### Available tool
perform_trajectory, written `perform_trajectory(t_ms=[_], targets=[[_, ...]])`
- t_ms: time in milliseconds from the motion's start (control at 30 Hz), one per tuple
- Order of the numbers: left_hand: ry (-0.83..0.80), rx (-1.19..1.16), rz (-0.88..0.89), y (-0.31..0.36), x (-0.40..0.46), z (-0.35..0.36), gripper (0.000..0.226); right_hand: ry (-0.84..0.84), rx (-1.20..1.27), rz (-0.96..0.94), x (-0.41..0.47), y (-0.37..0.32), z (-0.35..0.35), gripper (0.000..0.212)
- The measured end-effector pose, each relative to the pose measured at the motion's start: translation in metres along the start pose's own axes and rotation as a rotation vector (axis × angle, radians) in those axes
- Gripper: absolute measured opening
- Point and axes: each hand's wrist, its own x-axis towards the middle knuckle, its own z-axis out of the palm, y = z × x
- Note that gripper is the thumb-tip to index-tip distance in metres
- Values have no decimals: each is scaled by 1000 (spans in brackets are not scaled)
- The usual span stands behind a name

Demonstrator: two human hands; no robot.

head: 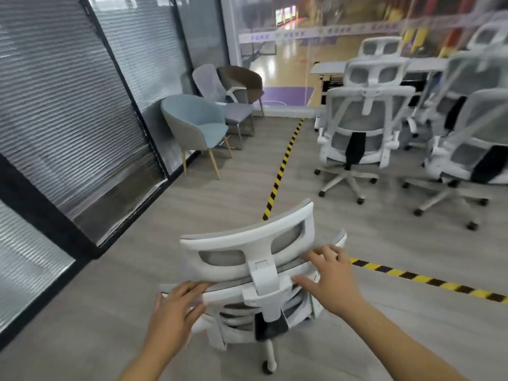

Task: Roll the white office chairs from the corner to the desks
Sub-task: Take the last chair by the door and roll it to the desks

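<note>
white office chair (255, 273) sits low centre, at 6 o'clock in the head view, seen from behind and above, headrest toward 12, one caster showing at the bottom. left hand (176, 312) rests on the top edge of the backrest at 7 o'clock, fingers straight and spread, lying flat over the rim, not curled round it. right hand (330, 276) at 5 o'clock, fingers spread and slightly bent over the backrest top just beside the headrest post; cannot tell if they actually wrap the rim. both forearms come in from the bottom edge. grey floor (220, 204) with a yellow-black striped tape line (283, 166) running from 12 down to the chair, then off toward 4. at 2 o'clock a group of white mesh chairs (362, 125) stands near a desk (330, 67), backs toward the camera. at 11 o'clock a blue shell chair (198, 125), a grey chair and a brown one stand against the glass wall with blinds (68, 105). frame is motion-blurred.
</note>
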Motion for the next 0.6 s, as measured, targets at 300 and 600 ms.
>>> perform_trajectory(t_ms=[300, 600], targets=[[-153, -34, 295, 107, 88, 67, 42, 186, 1, 254, -44, 104, -67, 62], [-272, -59, 545, 249, 204, 161, 40, 285, -15, 587, -44, 220, -135, 64]])
